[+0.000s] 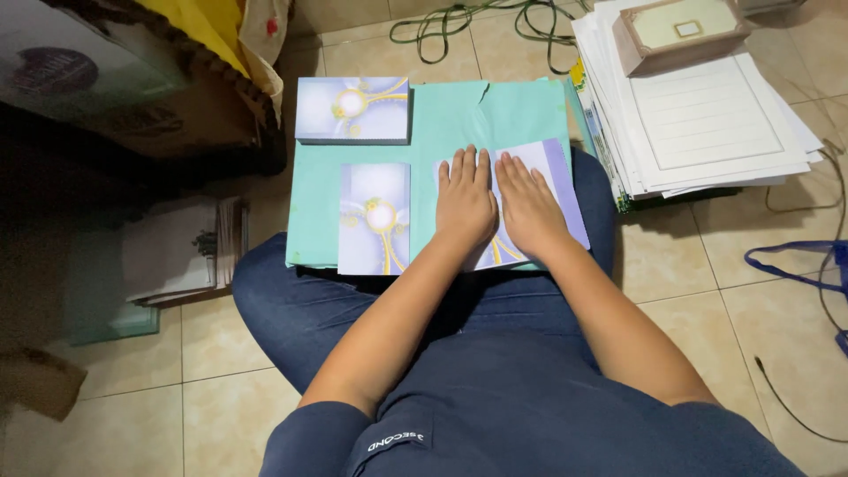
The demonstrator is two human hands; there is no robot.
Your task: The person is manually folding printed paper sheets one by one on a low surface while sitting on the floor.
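Head view: my left hand [465, 208] and right hand [528, 208] press flat, grasping nothing, on a thin purple card [558, 181]; light, bendable, best lifted by edges.

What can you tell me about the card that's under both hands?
The card is thin printed paper, pale lavender and white with a purple strip on its right edge and yellow curved lines low down. It lies flat, slightly turned, on the teal paper sheet across the lap. The left hand and right hand press palms down on it, hiding its middle.
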